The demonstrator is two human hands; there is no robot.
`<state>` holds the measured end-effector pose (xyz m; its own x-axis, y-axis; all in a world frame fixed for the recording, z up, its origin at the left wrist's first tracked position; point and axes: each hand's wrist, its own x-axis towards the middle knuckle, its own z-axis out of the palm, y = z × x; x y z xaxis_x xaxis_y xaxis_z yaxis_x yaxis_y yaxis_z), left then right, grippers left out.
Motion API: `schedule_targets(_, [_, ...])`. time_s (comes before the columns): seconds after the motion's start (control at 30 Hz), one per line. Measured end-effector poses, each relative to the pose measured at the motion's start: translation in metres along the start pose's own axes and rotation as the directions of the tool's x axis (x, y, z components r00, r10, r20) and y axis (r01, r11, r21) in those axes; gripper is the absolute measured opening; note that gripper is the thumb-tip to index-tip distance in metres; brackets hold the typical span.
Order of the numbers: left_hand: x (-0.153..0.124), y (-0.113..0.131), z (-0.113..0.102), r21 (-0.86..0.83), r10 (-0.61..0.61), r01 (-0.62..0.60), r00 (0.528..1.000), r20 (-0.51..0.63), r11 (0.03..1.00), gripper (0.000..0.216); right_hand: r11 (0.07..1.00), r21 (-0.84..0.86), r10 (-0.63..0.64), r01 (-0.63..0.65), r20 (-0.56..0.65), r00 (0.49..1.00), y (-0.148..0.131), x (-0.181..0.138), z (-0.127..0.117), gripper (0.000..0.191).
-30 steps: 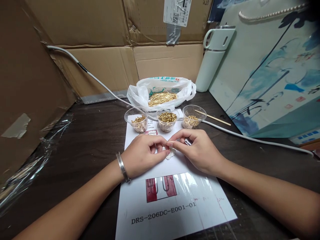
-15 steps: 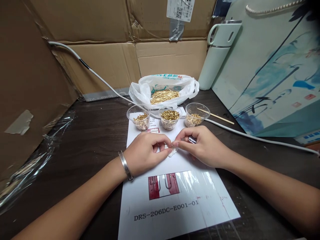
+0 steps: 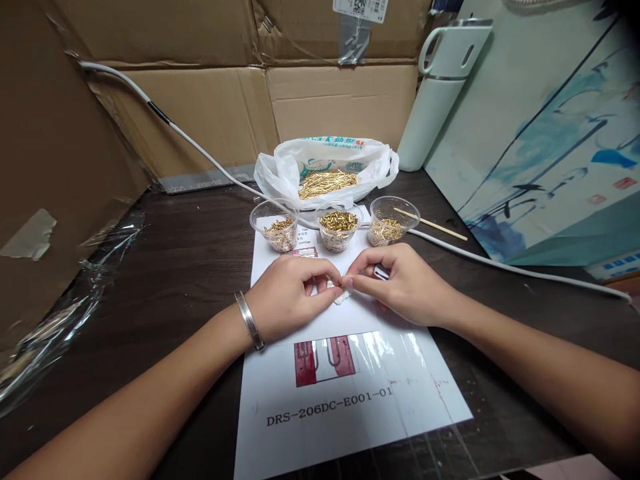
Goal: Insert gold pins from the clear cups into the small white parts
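Observation:
My left hand [image 3: 295, 290], with a silver bangle at its wrist, is closed in a pinch over the printed sheet [image 3: 280, 440]. Its fingertips meet those of my right hand [image 3: 400, 283], also pinched. Whatever lies between the fingertips is too small and covered to name. A small crumpled white piece [image 3: 342, 295] shows just under the fingertips. Behind my right thumb, partly hidden by the fingers, is a small dark-and-white object [image 3: 381, 272]. Just beyond the hands stand a left clear cup [image 3: 280, 239], a middle cup [image 3: 339, 240] and a right cup [image 3: 385, 235], each holding tiny gold-coloured metal pieces.
Behind the cups, a white plastic bag [image 3: 280, 175] holds long gold-coloured pins [image 3: 327, 183]. A wooden stick [image 3: 440, 229] rests by the right cup. A white cable [image 3: 200, 148] crosses the table. Cardboard [image 3: 345, 100], a pale green bottle [image 3: 434, 117] and a paper bag [image 3: 540, 160] border the space.
The camera view has tilted slightly, so the whole scene sits a little higher. Both hands stay pinched together at the same spot over the sheet, with only slight finger movement.

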<state>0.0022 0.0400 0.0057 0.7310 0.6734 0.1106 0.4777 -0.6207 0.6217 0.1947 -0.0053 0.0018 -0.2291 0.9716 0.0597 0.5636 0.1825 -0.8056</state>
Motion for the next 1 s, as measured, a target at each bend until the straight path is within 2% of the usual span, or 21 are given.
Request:
schedule_targets(0.47, [0.0016, -0.0044, 0.0012, -0.068, -0.012, 0.011, 1.000, -0.022, 0.998, 0.016, 1.000, -0.006, -0.008, 0.008, -0.005, 1.000, -0.0012, 0.0005, -0.0006, 0.014])
schedule_targets(0.87, [0.0018, -0.0048, 0.0040, -0.039, 0.060, -0.063, 0.996, -0.066, 0.997, 0.016, 1.000, 0.011, 0.023, -0.023, -0.001, 1.000, -0.0038, 0.0010, 0.0009, 0.016])
schedule_targets(1.0, [0.0013, -0.0052, 0.0045, -0.045, 0.068, -0.072, 0.994, -0.089, 0.996, 0.015, 1.000, -0.010, 0.022, -0.023, -0.056, 0.998, -0.0040, -0.0010, -0.0014, 0.017])
